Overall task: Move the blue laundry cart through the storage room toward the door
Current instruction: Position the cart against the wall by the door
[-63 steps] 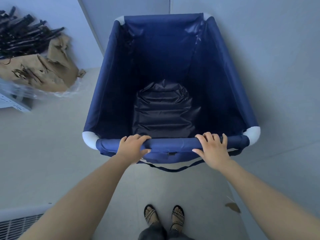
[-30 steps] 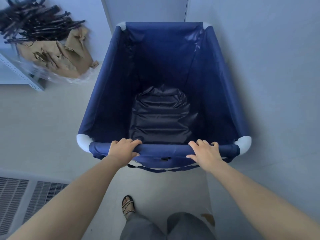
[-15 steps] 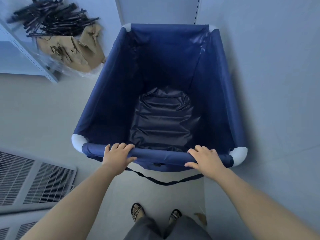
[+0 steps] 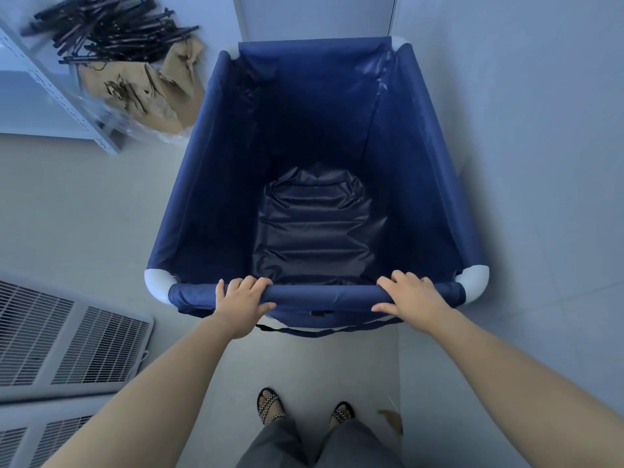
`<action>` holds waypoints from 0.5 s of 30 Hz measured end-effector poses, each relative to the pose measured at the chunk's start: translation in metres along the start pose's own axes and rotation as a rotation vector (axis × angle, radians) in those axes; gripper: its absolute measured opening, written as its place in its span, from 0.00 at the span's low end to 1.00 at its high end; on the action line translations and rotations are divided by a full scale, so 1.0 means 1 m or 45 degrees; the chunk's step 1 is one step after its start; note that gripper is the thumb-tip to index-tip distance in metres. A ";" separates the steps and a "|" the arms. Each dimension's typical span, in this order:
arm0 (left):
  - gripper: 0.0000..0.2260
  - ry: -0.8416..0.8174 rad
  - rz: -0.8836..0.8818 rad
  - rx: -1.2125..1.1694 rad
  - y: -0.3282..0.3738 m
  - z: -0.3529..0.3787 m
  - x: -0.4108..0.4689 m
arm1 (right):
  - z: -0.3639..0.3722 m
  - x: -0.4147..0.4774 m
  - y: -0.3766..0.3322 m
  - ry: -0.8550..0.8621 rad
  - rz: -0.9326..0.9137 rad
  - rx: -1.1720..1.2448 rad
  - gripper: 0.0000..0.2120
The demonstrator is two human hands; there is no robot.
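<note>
The blue laundry cart (image 4: 202,184) fills the middle of the head view, a deep fabric bin with white corner joints and a dark, crumpled liner at its bottom. My left hand (image 4: 241,300) grips the near top rail left of centre. My right hand (image 4: 413,298) grips the same rail right of centre. A loose strap hangs under that rail. Past the cart's far end stands a pale upright panel (image 4: 314,18), perhaps a door.
A wall (image 4: 523,163) runs close along the cart's right side. On the left stands a metal shelf (image 4: 50,92) holding brown paper and a pile of dark sticks (image 4: 111,28). White wire grilles (image 4: 60,339) lie at lower left. My sandalled feet (image 4: 270,405) stand behind the cart.
The cart has rolled forward past the shelf, which has slid toward me on the left. The white grilles have come further into view. Both hands keep their grip.
</note>
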State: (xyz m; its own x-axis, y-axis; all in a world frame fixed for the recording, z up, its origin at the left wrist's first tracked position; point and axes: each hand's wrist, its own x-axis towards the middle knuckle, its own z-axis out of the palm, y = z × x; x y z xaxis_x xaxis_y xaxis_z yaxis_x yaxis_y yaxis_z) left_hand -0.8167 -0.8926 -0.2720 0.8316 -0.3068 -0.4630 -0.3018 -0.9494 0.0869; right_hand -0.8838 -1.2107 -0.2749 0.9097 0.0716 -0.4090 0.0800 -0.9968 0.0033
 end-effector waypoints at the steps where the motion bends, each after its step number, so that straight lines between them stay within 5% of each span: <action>1: 0.18 -0.011 -0.001 -0.017 -0.001 0.001 0.000 | 0.001 -0.001 -0.001 -0.003 0.006 -0.027 0.27; 15: 0.19 -0.042 0.089 0.151 -0.021 -0.002 0.008 | 0.017 -0.015 -0.023 0.085 0.077 0.007 0.26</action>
State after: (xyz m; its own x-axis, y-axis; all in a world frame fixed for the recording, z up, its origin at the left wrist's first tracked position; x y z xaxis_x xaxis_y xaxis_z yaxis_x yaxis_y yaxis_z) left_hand -0.8031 -0.8754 -0.2754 0.7916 -0.3674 -0.4881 -0.4129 -0.9106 0.0159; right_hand -0.9060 -1.1896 -0.2845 0.9379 0.0134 -0.3466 0.0222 -0.9995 0.0214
